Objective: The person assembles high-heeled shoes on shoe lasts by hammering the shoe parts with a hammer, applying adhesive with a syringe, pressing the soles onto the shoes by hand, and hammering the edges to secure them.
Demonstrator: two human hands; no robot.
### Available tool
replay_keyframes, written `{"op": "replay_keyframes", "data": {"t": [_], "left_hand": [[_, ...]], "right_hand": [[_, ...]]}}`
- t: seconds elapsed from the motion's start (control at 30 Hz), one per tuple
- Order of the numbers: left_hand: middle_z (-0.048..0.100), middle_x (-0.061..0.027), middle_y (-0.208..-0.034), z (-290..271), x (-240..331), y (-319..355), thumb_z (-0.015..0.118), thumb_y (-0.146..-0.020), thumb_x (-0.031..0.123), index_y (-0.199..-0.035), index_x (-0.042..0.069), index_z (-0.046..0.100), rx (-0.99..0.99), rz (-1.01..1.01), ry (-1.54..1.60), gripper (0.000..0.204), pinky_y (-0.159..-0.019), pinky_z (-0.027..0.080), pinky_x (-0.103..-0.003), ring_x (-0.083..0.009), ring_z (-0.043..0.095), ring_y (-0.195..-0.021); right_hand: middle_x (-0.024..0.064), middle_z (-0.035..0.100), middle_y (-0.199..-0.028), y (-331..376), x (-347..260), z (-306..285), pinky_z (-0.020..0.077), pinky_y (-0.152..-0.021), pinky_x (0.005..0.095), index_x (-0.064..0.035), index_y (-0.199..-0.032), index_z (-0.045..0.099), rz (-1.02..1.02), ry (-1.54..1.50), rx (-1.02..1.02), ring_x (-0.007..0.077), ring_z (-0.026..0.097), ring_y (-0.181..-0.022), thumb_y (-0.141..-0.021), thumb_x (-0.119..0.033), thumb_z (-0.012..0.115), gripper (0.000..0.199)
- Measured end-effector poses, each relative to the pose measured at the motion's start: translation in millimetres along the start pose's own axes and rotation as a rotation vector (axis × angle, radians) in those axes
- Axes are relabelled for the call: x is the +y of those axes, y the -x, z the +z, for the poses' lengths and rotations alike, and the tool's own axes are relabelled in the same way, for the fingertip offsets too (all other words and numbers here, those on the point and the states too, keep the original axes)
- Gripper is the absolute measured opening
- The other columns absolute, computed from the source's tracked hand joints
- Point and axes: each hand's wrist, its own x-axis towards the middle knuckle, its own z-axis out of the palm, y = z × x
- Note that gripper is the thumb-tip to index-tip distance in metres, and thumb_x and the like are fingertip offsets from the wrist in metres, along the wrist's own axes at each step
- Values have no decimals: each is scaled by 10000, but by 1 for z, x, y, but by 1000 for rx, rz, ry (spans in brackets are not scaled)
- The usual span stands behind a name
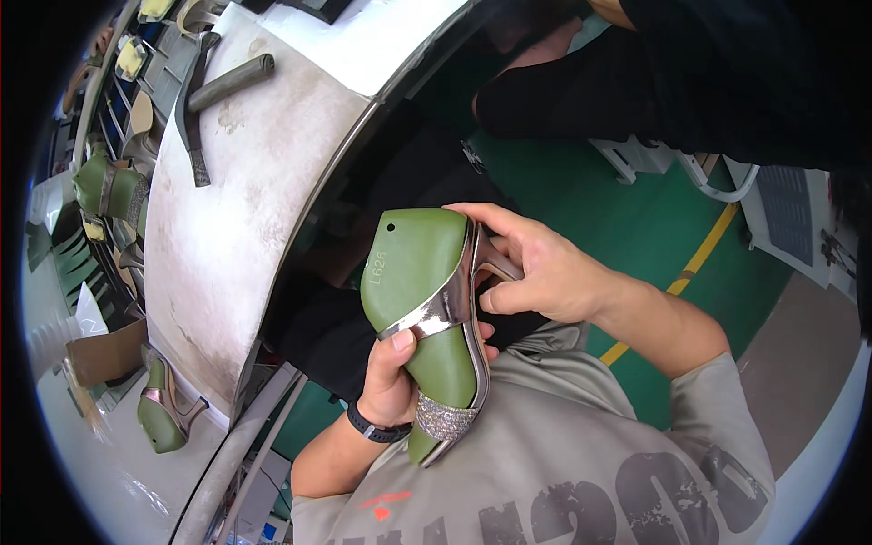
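A high-heeled sandal point(445, 306) on a green shoe last point(413, 259) is held up before my chest, its toe end pointing down toward me. It has a shiny metallic strap and a glittering rhinestone band point(445, 419) near the toe. My left hand point(391, 381) grips it around the middle, the thumb pressed on the metallic strap and fingertips showing on the sole side. At the heel end, my right hand point(536, 268) is closed around the heel and the back of the shoe. Part of the heel is hidden by its fingers.
A worn pale worktable point(245, 173) stands at the left, with a hammer point(195, 109) lying on it. Another sandal on a green last point(163, 409) lies on the lower surface beside it. More shoes point(109, 186) sit on a rack at far left. Another person's dark-clothed leg point(572, 95) is at top right.
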Motion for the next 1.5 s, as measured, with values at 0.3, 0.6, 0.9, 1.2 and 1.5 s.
{"op": "replay_keyframes", "data": {"t": [0.3, 0.6, 0.9, 1.2, 1.5], "left_hand": [[695, -241, -1305, 8, -1, -1, 691, -939, 527, -1517, -46, 492, 10, 36, -15, 838, -1076, 592, -497, -342, 715, -1205], [675, -239, -1310, 5, -4, 6, 705, -946, 485, -1504, -62, 492, -9, 58, -2, 810, -1079, 591, -522, -341, 694, -1240], [684, -240, -1298, -1, -11, 14, 719, -946, 462, -1486, -65, 505, -68, 78, 25, 784, -1068, 598, -516, -338, 703, -1226], [662, -282, -1360, -23, -8, 31, 674, -966, 545, -1538, -27, 483, -102, 162, 3, 831, -978, 632, -507, -399, 717, -1195], [675, -298, -1334, -43, 20, 85, 741, -858, 655, -1477, -103, 504, -2, 629, 92, 1007, -980, 634, -494, -369, 739, -1147]], "right_hand": [[119, 605, -1418, 1, -5, -3, 489, -1093, 380, -4, -1644, 318, -7, -47, -62, 197, 594, -1273, -841, -18, 781, 927], [129, 587, -1446, 5, -5, 6, 469, -1120, 402, -4, -1642, 322, -20, -2, -61, 211, 574, -1321, -863, -58, 791, 911], [129, 574, -1468, 14, -5, 19, 453, -1141, 415, -9, -1644, 322, -29, 3, -65, 219, 563, -1342, -854, -76, 802, 927], [99, 660, -1320, -13, -12, 46, 535, -988, 337, -19, -1654, 318, -67, 31, -108, 165, 655, -1101, -896, 30, 662, 834], [198, 742, -1262, -91, -104, 51, 570, -933, 337, 47, -1487, 529, -465, 339, 173, 221, 749, -1070, -1017, -148, 719, 543]]}}
